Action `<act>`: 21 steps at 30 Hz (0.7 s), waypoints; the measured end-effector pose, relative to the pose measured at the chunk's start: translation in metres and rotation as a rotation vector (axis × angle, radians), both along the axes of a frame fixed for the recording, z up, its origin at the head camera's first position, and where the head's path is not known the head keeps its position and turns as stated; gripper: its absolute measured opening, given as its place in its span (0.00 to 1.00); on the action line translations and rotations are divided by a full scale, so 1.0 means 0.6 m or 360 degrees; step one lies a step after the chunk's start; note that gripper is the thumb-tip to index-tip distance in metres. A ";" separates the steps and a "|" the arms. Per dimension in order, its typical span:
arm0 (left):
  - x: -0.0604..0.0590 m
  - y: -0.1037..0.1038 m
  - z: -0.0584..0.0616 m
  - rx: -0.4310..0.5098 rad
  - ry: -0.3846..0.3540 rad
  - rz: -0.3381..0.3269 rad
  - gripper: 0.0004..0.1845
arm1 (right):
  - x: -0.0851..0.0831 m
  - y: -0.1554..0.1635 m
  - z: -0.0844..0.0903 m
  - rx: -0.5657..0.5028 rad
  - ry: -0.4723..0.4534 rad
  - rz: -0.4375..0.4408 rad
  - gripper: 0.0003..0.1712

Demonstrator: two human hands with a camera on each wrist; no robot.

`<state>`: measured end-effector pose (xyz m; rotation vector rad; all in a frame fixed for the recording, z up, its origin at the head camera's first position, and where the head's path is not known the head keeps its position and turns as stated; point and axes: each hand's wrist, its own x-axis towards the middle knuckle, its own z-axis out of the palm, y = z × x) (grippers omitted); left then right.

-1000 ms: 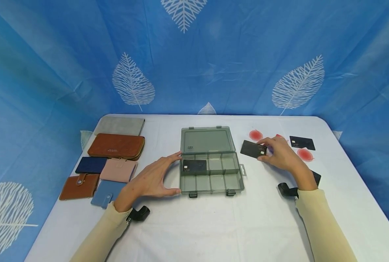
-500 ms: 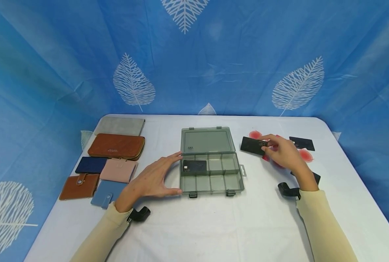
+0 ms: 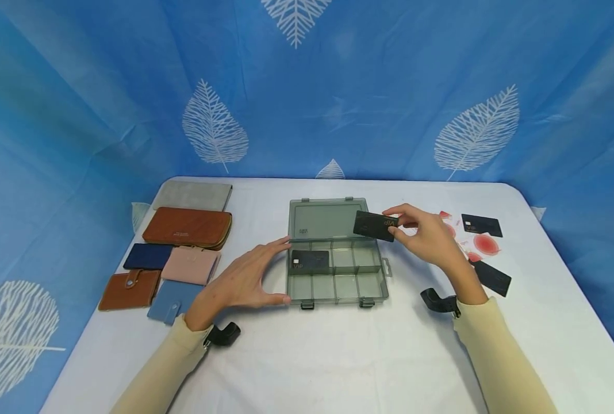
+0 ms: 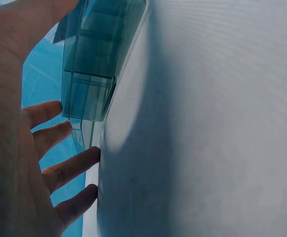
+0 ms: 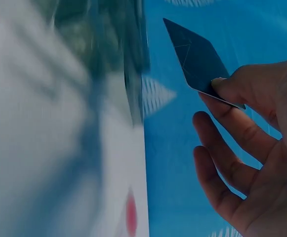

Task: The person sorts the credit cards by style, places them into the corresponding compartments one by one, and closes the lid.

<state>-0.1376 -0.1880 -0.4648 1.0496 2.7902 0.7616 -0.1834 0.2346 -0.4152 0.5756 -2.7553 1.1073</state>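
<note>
1. At the nine o'clock edge of the white counter [image 3: 307,356] lie six wallets in a cluster: a grey wallet [image 3: 193,195] farthest back, a long brown wallet [image 3: 188,227] in front of it, then a navy wallet [image 3: 146,256] beside a pink wallet [image 3: 190,265], and nearest the person a small brown snap wallet [image 3: 129,289] and a light blue wallet [image 3: 172,301].
2. Toward the middle, the left hand [image 3: 245,280] rests against the nine o'clock side of the clear grey box [image 3: 338,282]; its fingers [image 4: 71,165] are spread and straight, the thumb at the box's near corner, grasping nothing.
3. The box stands at the counter's centre with its lid [image 3: 323,218] laid open toward twelve o'clock. One black card in the box [image 3: 310,260] lies in the back-left compartment (VIP lettering shows on it).
4. The right hand [image 3: 428,236] pinches the held black card [image 3: 374,225] between thumb and forefinger, the other fingers [image 5: 227,163] loosely extended. The card is off the counter, over the box's two o'clock corner where the lid meets the tray.
5. At three o'clock two more cards lie on the counter: a far black card [image 3: 482,225] and a near black card [image 3: 493,277], with round red marks [image 3: 485,244] between them.
</note>
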 end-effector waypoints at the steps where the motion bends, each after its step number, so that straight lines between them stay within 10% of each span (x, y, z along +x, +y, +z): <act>1: -0.001 0.001 0.001 0.0000 -0.0001 0.0001 0.61 | 0.000 -0.011 0.000 -0.0004 0.0000 0.0025 0.19; 21: 0.004 0.002 -0.004 0.0034 0.0007 0.0001 0.60 | 0.054 -0.153 -0.053 0.0097 -0.0042 0.0328 0.18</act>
